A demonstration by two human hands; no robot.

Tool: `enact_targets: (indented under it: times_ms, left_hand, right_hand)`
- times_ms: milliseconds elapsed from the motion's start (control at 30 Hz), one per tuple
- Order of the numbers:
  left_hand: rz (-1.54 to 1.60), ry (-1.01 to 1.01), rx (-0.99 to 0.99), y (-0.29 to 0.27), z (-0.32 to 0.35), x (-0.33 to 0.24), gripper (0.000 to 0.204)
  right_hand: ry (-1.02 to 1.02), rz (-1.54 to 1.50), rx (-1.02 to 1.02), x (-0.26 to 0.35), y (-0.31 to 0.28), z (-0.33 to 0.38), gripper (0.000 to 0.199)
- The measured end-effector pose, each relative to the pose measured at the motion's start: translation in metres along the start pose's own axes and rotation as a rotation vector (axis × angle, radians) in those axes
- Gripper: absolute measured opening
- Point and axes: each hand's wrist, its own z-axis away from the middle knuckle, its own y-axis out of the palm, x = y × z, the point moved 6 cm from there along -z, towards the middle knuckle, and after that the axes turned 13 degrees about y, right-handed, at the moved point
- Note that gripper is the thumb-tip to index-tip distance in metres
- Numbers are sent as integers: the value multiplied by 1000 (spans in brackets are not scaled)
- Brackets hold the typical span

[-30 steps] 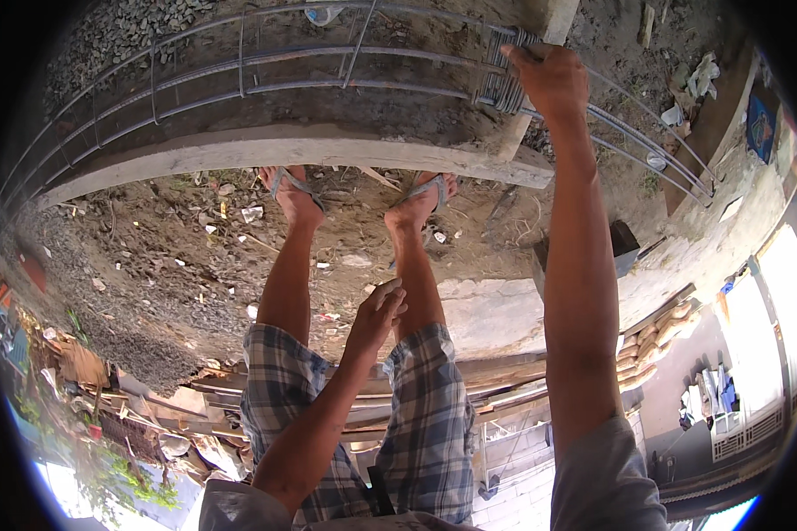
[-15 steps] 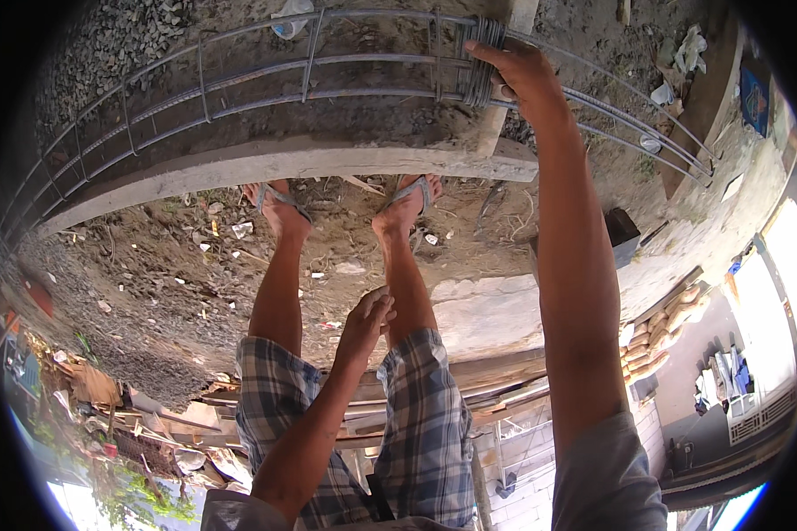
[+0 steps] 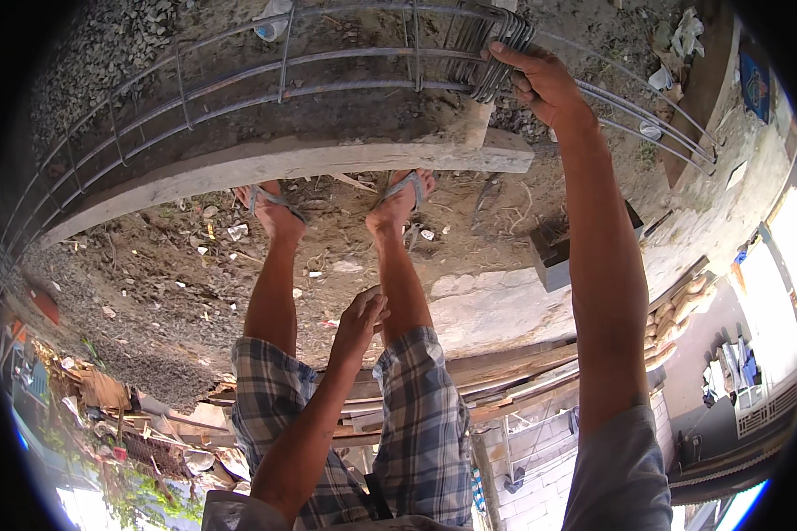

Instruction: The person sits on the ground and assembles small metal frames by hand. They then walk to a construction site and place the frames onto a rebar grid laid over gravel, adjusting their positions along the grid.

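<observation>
Long steel reinforcing bars (image 3: 345,53) run across the far side, with thin square stirrups (image 3: 285,55) spaced along their left part. A packed bundle of stirrups (image 3: 496,57) hangs around the bars at upper right, its loops slanted and fanned. My right hand (image 3: 547,84) is closed on the right side of this bundle, thumb on top. Close to my right knee, my left hand (image 3: 360,323) has curled fingers; whether anything is in them is hidden.
A wooden beam (image 3: 266,164) lies between my sandalled feet and the bars. A dark box (image 3: 553,257) sits beside my right forearm. Gravel (image 3: 106,44) is at upper left, and litter dots the dirt ground. Stacked planks (image 3: 522,380) lie behind me.
My right hand has moved to the right, drawing the stirrup bundle along the bars. The bundle has gone from tightly packed to slanted and spread. My left hand stays by the knee.
</observation>
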Motion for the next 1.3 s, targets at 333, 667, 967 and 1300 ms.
enact_targets:
  times_ms: [333, 667, 967, 1300]
  left_hand:
    - [-3, 10, -5, 2, -1, 3, 59]
    - [-25, 0, -8, 2, -3, 8, 62]
    - [-57, 2, -33, 5, -2, 3, 58]
    - [-47, 8, -45, 4, -4, 5, 58]
  right_hand:
    - [46, -27, -111, -16, -105, 12, 40]
    - [18, 170, -96, 0, -72, -1, 43]
    - [0, 183, -257, 7, -47, -6, 45]
    - [-47, 239, -325, 4, -70, 7, 40]
